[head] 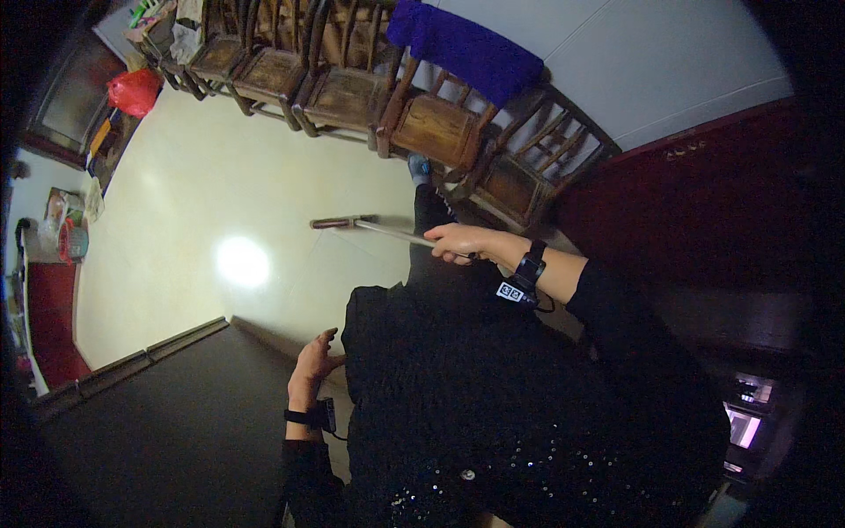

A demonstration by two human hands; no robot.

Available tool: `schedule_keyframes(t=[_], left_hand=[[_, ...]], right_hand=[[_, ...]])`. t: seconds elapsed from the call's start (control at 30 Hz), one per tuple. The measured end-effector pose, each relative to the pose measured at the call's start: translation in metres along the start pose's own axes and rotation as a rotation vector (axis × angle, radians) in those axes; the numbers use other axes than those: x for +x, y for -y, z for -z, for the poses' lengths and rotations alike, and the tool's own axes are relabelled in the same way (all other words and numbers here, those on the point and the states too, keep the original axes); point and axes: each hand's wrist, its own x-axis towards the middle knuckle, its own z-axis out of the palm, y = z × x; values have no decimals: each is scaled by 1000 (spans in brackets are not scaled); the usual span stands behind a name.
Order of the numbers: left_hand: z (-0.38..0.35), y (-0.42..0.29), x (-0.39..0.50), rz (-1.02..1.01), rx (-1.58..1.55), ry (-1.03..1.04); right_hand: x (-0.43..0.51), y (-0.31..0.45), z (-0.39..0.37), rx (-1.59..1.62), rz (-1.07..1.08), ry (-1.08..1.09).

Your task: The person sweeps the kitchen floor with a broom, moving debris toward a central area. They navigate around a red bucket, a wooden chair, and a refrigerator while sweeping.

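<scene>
A pale stick handle (396, 232) lies in the closed fingers of my right hand (459, 243), in front of my body. It runs left to a narrow brown broom or mop head (333, 224), which rests on the pale floor (191, 198); its exact kind is unclear. My left hand (315, 362) hangs lower left beside my dark clothing, fingers apart and holding nothing, near the corner of a dark flat-topped piece of furniture (165, 396). Both wrists wear black straps with small devices. My foot (418, 169) is by the chairs.
Several wooden chairs (432, 129) line the wall at the top, one with a purple cloth (465, 49) over its back. A red plastic bag (134, 92) is at the upper left. A basket-like container (72, 241) stands at the left edge. Dark red panelling (680, 191) rises at right.
</scene>
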Motion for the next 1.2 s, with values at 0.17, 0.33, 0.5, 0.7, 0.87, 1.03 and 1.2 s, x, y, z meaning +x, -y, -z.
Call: schedule_keyframes(t=[0.17, 0.33, 0.5, 0.7, 0.87, 1.03, 1.2], left_hand=[[3, -19, -12, 72, -39, 105], [-9, -45, -23, 173, -113, 129], [-29, -71, -27, 373, -246, 9], [-51, -110, -18, 660, -420, -16], [-47, -100, -32, 681, -605, -216], [-42, -76, -27, 692, -537, -226], [-24, -24, -7, 600, -475, -169]], right_hand=[[-7, -7, 6, 46, -9, -27], [-15, -7, 42, 56, -29, -31], [-13, -2, 102, -66, -59, -63], [-5, 2, 166, 235, -141, -46], [-3, 5, 169, 323, -180, -65], [-17, -4, 164, 307, -240, -124], [-9, -10, 117, 670, -227, -253]])
